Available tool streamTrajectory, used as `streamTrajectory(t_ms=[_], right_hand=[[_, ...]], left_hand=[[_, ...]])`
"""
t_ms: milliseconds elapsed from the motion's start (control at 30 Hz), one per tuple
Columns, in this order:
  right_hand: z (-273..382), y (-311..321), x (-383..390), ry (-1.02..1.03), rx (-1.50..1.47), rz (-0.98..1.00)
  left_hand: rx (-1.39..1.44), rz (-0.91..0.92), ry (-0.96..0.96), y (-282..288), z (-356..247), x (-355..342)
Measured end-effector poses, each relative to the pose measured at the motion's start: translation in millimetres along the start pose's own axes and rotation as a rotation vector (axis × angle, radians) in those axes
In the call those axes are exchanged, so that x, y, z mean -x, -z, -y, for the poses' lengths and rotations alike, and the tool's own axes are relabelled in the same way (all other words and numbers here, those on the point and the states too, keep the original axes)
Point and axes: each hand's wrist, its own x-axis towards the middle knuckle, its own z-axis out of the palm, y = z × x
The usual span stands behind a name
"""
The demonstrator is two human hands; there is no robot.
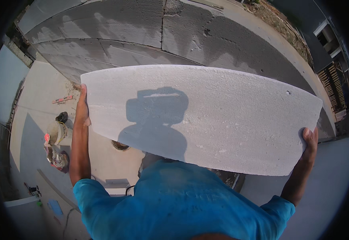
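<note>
A large pale aerated concrete block spans the middle of the view, held up in front of my body by its two ends. My left hand presses against its left end, mostly edge-on, with part of the fingers hidden behind the block. At the other end my right hand grips the lower corner, the thumb along the edge and the remaining fingers out of sight. A shadow of a head and shoulders falls on the block's broad face. Just beyond it stands a grey block wall with damp-looking dark patches and visible joints.
On the floor at left are a whitish bucket, a crumpled bag and a red level-like bar. A round dark-mouthed container shows partly beneath the block. Beyond the wall at right is a slatted fence.
</note>
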Motion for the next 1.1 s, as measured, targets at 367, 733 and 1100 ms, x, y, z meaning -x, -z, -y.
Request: streamTrajectory(t_ms=[367,733,1100], right_hand=[[7,-153,86,-0.300,0.415,0.445],[-141,-413,158,0.333,0.740,1.168],[-382,-349,208,0.458,0.636,0.974]], left_hand=[[0.183,-0.314,0.649,83,482,68],[0.724,-0.387,1.241,73,576,68],[0.382,-0.671,1.027,86,632,39]])
